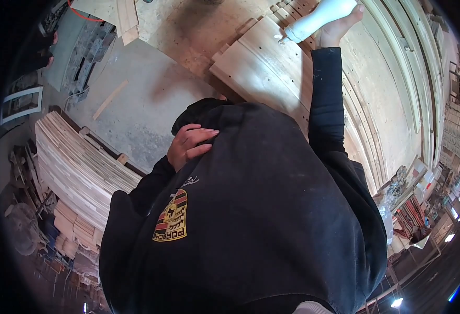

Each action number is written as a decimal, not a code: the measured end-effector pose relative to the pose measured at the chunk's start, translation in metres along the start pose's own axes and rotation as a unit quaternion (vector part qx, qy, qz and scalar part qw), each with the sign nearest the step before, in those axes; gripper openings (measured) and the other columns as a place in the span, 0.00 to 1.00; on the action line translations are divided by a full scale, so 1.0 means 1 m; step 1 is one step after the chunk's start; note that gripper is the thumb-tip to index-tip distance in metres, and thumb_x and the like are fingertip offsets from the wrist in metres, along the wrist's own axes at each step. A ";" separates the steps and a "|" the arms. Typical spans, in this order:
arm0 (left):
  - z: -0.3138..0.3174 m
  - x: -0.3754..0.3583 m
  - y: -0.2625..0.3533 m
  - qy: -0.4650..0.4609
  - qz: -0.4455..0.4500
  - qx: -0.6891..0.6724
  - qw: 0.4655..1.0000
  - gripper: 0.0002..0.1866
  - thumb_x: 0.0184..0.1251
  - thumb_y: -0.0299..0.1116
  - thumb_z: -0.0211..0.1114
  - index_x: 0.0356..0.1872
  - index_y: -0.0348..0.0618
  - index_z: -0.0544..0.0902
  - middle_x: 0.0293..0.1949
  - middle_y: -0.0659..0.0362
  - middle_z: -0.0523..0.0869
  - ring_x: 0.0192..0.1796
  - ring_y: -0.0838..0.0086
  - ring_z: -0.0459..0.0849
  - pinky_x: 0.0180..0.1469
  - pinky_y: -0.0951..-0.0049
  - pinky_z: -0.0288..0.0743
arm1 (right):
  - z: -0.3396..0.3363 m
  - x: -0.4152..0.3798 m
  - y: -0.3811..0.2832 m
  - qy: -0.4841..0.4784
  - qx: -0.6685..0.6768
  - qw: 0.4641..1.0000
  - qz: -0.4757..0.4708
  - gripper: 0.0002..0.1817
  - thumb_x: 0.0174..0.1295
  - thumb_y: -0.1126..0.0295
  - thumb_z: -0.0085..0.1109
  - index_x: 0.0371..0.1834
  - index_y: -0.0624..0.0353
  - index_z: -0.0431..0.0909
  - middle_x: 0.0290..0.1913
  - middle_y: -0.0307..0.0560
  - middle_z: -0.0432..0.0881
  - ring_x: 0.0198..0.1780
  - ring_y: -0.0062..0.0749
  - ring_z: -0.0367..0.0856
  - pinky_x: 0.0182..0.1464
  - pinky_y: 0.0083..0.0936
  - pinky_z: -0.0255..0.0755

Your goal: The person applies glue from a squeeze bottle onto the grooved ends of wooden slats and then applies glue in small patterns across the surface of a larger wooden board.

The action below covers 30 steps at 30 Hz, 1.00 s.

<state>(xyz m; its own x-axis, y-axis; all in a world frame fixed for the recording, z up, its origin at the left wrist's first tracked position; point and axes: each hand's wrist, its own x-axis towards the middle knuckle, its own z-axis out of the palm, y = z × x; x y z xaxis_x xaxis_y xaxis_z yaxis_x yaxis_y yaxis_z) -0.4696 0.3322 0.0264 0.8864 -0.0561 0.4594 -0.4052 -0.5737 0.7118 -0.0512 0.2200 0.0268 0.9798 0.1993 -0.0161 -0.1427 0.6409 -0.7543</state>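
Note:
My right hand (pixel 340 27) is wrapped around a white squeeze bottle (pixel 321 18), held tilted. The bottle's narrow nozzle points down and to the left, right at the surface of pale wooden boards (pixel 264 63) marked with small dark holes. A small whitish spot shows by the nozzle tip. My left hand (pixel 191 144) rests against the front of my black sweatshirt (pixel 261 209), fingers loosely bent and slightly apart, with nothing seen in them.
A large stack of pale wooden strips (pixel 78 162) stands at left. Long boards (pixel 397 68) run along the right. A thin loose strip (pixel 109 99) lies on the grey floor (pixel 136 120). Another person's dark sleeve (pixel 28 55) shows at the far left edge.

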 end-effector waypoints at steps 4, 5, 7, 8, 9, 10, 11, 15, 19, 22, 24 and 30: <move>0.000 -0.001 0.001 0.000 0.000 0.011 1.000 0.19 0.61 0.32 0.63 0.52 0.49 0.69 0.57 0.51 0.79 0.57 0.61 0.80 0.61 0.55 0.70 | 0.005 -0.007 0.004 -0.011 -0.015 0.999 0.036 0.36 0.61 0.27 0.43 0.48 0.50 0.73 0.37 0.36 0.75 0.36 0.25 0.74 0.35 0.23 0.71; 0.001 -0.001 0.002 0.004 -0.001 0.012 1.000 0.19 0.61 0.32 0.63 0.52 0.49 0.69 0.57 0.51 0.80 0.57 0.61 0.80 0.61 0.55 0.70 | 0.008 -0.010 0.005 -0.002 -0.017 0.999 0.036 0.36 0.60 0.27 0.43 0.48 0.50 0.74 0.36 0.36 0.75 0.36 0.26 0.74 0.35 0.24 0.71; 0.001 0.000 0.004 0.007 -0.006 0.015 1.000 0.19 0.61 0.32 0.63 0.52 0.49 0.69 0.57 0.52 0.79 0.57 0.61 0.80 0.61 0.55 0.70 | 0.022 -0.017 0.006 0.016 -0.020 0.999 0.036 0.37 0.58 0.25 0.43 0.47 0.50 0.74 0.35 0.37 0.75 0.36 0.27 0.75 0.35 0.25 0.72; 0.001 0.000 0.006 0.006 -0.010 0.016 1.000 0.19 0.61 0.33 0.63 0.52 0.49 0.69 0.57 0.52 0.79 0.57 0.62 0.80 0.61 0.55 0.70 | 0.011 -0.015 0.008 -0.064 -0.032 0.994 0.085 0.37 0.58 0.25 0.42 0.46 0.50 0.74 0.34 0.37 0.75 0.34 0.28 0.75 0.34 0.25 0.72; 0.000 0.000 0.007 0.005 -0.014 0.017 1.000 0.19 0.61 0.33 0.63 0.52 0.49 0.69 0.58 0.52 0.79 0.57 0.62 0.80 0.61 0.55 0.70 | 0.003 -0.018 0.007 -0.143 -0.044 0.980 0.133 0.37 0.58 0.25 0.42 0.45 0.50 0.74 0.33 0.37 0.75 0.33 0.29 0.75 0.33 0.24 0.72; 0.000 -0.001 0.007 0.005 -0.012 0.016 1.000 0.19 0.61 0.33 0.63 0.52 0.49 0.69 0.58 0.52 0.79 0.57 0.62 0.80 0.61 0.55 0.70 | -0.003 -0.018 0.007 -0.166 -0.039 0.974 0.147 0.37 0.59 0.25 0.42 0.45 0.50 0.75 0.32 0.38 0.75 0.32 0.29 0.75 0.33 0.24 0.72; 0.000 -0.001 0.006 0.004 -0.009 0.015 1.000 0.19 0.61 0.33 0.63 0.52 0.49 0.69 0.58 0.52 0.79 0.57 0.62 0.80 0.61 0.55 0.70 | -0.009 -0.018 0.008 -0.188 -0.034 0.968 0.162 0.37 0.59 0.26 0.42 0.44 0.50 0.75 0.31 0.38 0.75 0.31 0.29 0.75 0.32 0.23 0.72; 0.001 -0.004 0.003 -0.004 0.001 0.015 1.000 0.19 0.62 0.34 0.63 0.52 0.48 0.69 0.57 0.51 0.80 0.57 0.61 0.80 0.61 0.55 0.70 | 0.026 -0.033 -0.003 -0.028 0.003 0.998 0.054 0.35 0.62 0.28 0.40 0.41 0.51 0.75 0.27 0.38 0.75 0.27 0.27 0.74 0.29 0.21 0.70; 0.001 -0.004 0.000 -0.005 0.010 0.015 1.000 0.19 0.62 0.34 0.63 0.53 0.48 0.69 0.57 0.51 0.80 0.57 0.61 0.80 0.61 0.55 0.70 | 0.007 -0.024 -0.003 -0.030 -0.025 0.999 -0.003 0.32 0.66 0.32 0.39 0.40 0.51 0.75 0.28 0.37 0.75 0.27 0.23 0.74 0.29 0.21 0.69; 0.000 -0.003 -0.004 -0.005 0.018 0.018 1.000 0.19 0.63 0.34 0.63 0.53 0.48 0.69 0.57 0.51 0.80 0.57 0.61 0.81 0.61 0.54 0.71 | -0.008 -0.023 -0.013 -0.071 0.200 0.969 0.123 0.31 0.67 0.33 0.39 0.41 0.51 0.75 0.29 0.36 0.76 0.29 0.23 0.74 0.30 0.21 0.69; 0.000 0.000 -0.004 -0.001 0.020 0.012 1.000 0.19 0.63 0.34 0.62 0.53 0.48 0.69 0.57 0.51 0.80 0.56 0.61 0.81 0.60 0.54 0.71 | -0.009 -0.026 -0.012 -0.045 0.098 0.993 0.049 0.31 0.67 0.33 0.39 0.42 0.51 0.76 0.30 0.36 0.76 0.30 0.23 0.74 0.31 0.21 0.69; 0.000 0.003 -0.013 0.009 0.046 0.003 0.999 0.20 0.64 0.36 0.63 0.54 0.48 0.69 0.56 0.52 0.81 0.56 0.61 0.81 0.59 0.55 0.72 | 0.008 -0.054 -0.014 0.074 -0.002 0.997 -0.021 0.32 0.65 0.32 0.40 0.43 0.49 0.76 0.32 0.35 0.77 0.31 0.23 0.75 0.32 0.20 0.70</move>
<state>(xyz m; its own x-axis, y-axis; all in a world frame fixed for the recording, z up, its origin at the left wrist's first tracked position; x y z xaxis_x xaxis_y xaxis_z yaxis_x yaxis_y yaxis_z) -0.4615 0.3393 0.0180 0.8412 -0.0939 0.5326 -0.4833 -0.5723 0.6625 -0.1031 0.2066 0.0435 0.9948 0.0612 -0.0812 -0.1015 0.6434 -0.7587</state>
